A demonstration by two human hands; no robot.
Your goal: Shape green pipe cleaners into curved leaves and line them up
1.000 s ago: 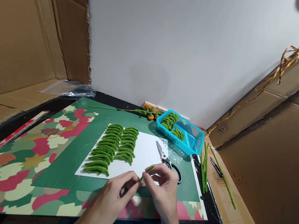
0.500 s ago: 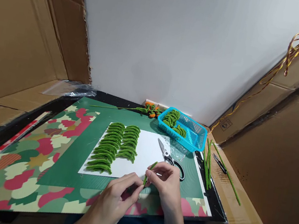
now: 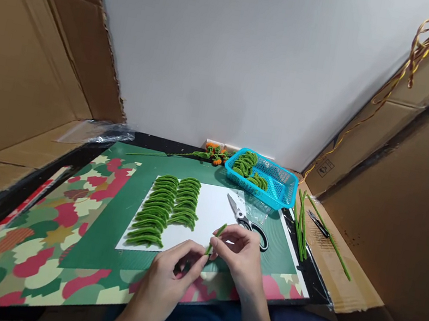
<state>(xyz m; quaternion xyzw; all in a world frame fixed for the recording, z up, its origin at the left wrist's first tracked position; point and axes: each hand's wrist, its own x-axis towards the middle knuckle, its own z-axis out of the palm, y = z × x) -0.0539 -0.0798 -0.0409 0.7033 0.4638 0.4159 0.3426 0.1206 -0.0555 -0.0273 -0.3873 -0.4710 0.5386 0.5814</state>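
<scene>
Between my two hands is a short green pipe cleaner piece [image 3: 221, 231], tilted with its upper end to the right. My right hand [image 3: 241, 254] pinches it around the middle, thumb against fingers. The fingertips of my left hand [image 3: 176, 270] close on its lower end, which they partly hide. Just beyond, two columns of bent green pipe cleaner pieces [image 3: 154, 208] lie on a white sheet [image 3: 215, 205]. Scissors [image 3: 243, 221] with black and white handles rest behind my right hand, blades pointing away to the left.
A blue plastic basket [image 3: 279, 191] holds more bent green pieces. Long green stems [image 3: 299, 231] and a small black-handled tool [image 3: 318, 225] lie at the right. Orange flowers [image 3: 215, 154] lie by the wall. Cardboard walls [image 3: 407, 217] stand on both sides.
The view has shifted slightly. Both hands keep the green pipe cleaner piece in nearly the same place, with only a small change in finger position.
</scene>
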